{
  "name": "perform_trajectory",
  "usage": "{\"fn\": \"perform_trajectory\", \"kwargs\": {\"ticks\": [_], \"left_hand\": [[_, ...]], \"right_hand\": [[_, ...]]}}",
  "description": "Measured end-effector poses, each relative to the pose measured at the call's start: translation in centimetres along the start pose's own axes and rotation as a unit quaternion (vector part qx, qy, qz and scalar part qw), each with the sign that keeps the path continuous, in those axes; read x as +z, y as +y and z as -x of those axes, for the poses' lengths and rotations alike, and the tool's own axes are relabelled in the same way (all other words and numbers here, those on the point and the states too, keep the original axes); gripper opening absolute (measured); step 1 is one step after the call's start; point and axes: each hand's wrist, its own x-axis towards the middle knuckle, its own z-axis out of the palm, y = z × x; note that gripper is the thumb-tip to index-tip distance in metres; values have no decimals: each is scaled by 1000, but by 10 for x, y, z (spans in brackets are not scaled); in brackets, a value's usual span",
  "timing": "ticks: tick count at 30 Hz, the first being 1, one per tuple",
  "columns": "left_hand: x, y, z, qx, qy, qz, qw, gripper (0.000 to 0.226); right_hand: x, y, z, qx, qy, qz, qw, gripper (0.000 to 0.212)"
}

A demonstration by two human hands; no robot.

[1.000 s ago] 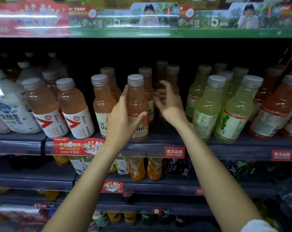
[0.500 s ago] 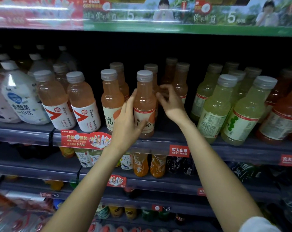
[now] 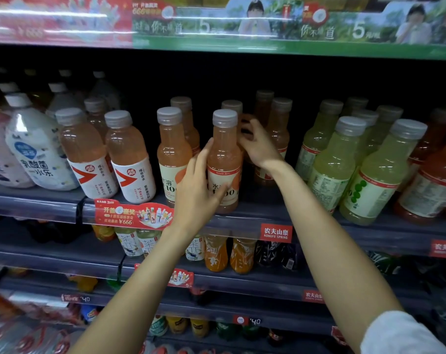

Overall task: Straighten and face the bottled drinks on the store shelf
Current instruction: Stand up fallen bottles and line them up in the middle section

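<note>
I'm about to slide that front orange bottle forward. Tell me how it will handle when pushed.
The orange bottle looks full nearly to its cap, so it is probably heavy for its size. It is tall on a narrow base, so a push up high may tip it; the left hand rests low, which seems safer. Its smooth plastic could slide readily on the shelf.

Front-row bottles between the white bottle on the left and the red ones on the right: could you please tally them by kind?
Pink drink bottles with white-and-red labels: 2
Orange drink bottles with cream labels: 2
Yellow-green drink bottles: 2
Total: 6
</note>
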Motion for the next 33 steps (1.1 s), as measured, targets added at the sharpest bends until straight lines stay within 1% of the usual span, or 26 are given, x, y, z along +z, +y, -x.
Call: {"fn": "perform_trajectory", "kwargs": {"ticks": [2, 4, 6, 8, 9, 10, 12, 14, 16, 18, 21, 24, 26, 27, 28, 30, 31, 32, 33], "left_hand": [[1, 2, 1, -4, 0, 4, 1000, 88], [2, 2, 1, -6, 3, -1, 1000, 87], [2, 2, 1, -5, 4, -3, 1000, 87], [2, 2, 1, -7, 5, -5, 1000, 87], [2, 2, 1, -6, 6, -10, 1000, 87], [3, 2, 1, -3, 8, -17, 1000, 87], [5, 3, 0, 3, 10, -27, 1000, 88], [7, 4, 1, 1, 10, -29, 1000, 89], [8, 5, 1, -4, 13, -31, 999, 90], [8, 5, 2, -7, 15, -29, 999, 90], [8, 4, 2, -8, 14, -24, 1000, 90], [9, 3, 3, -9, 13, -24, 1000, 91], [10, 3, 2, -9, 13, -24, 1000, 92], [10, 3, 2, -10, 14, -23, 1000, 92], [10, 3, 3, -11, 13, -23, 1000, 92], [10, 3, 3, -13, 14, -25, 1000, 92], [10, 3, 3, -14, 14, -25, 999, 92], [10, 3, 3, -14, 15, -25, 999, 92], [10, 4, 3, -14, 15, -25, 999, 92]], "right_hand": [[-1, 0, 3, -3, 6, -12, 1000, 47], [-6, 2, 14, -48, 52, -1, 997, 43], [-14, 10, 35, -120, 161, 51, 978, 34], [-23, 20, 54, -163, 282, 124, 937, 29], [-26, 25, 58, -166, 316, 158, 921, 31], [-26, 29, 57, -155, 323, 187, 915, 36], [-25, 32, 46, -92, 287, 204, 931, 55], [-24, 32, 31, -29, 246, 164, 955, 75], [-22, 35, 21, -1, 211, 135, 968, 88], [-20, 38, 18, 12, 203, 118, 972, 95], [-21, 41, 23, 27, 219, 127, 967, 96], [-25, 38, 44, 7, 220, 158, 963, 98], [-27, 36, 60, -2, 213, 190, 958, 93], [-30, 35, 66, 5, 196, 196, 961, 90], [-33, 34, 70, 14, 165, 178, 970, 88], [-41, 30, 76, 25, 81, 83, 993, 85], [-44, 29, 79, 26, 48, 42, 998, 82], [-46, 27, 81, 22, 31, 28, 999, 81], [-47, 26, 83, 16, 31, 39, 999, 81]]}}
